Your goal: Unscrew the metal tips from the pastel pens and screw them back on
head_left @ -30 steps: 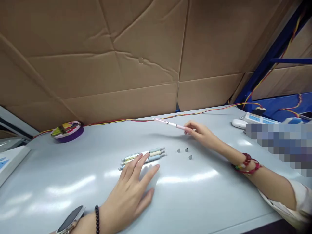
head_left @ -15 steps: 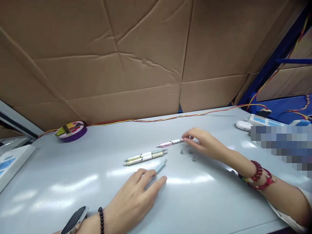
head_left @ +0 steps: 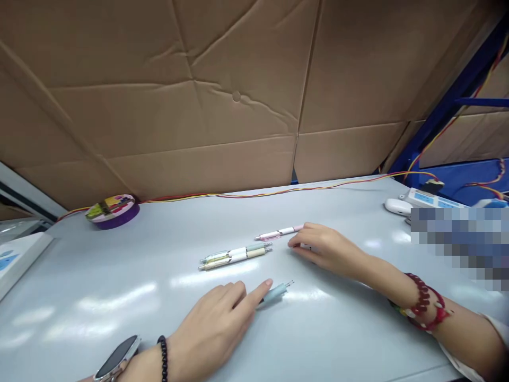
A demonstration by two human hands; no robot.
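Observation:
My left hand (head_left: 222,323) is closed on a light blue pen (head_left: 278,292), its thin bare tip pointing right; the rear of the pen is hidden in the hand. My right hand (head_left: 326,246) is low over the table with its fingertips together beside a pink and white pen (head_left: 280,232). A small grey piece (head_left: 307,247) peeks out between its fingers; whatever the fingertips pinch is hidden. Between the hands, two more pens lie side by side, one light green and white (head_left: 254,247), one yellow and white (head_left: 238,258).
A purple round tape roll (head_left: 119,217) lies at the back left. White power strips stand at the left edge (head_left: 27,260) and the back right (head_left: 429,199), with a white mouse-like object (head_left: 397,206) nearby. Thin red and yellow wires (head_left: 246,196) run along the cardboard wall (head_left: 238,132).
My left hand has lifted and turned the light blue pen, shifting it right and nearer to me. My right hand has left the pink pen and come down over the small grey pieces.

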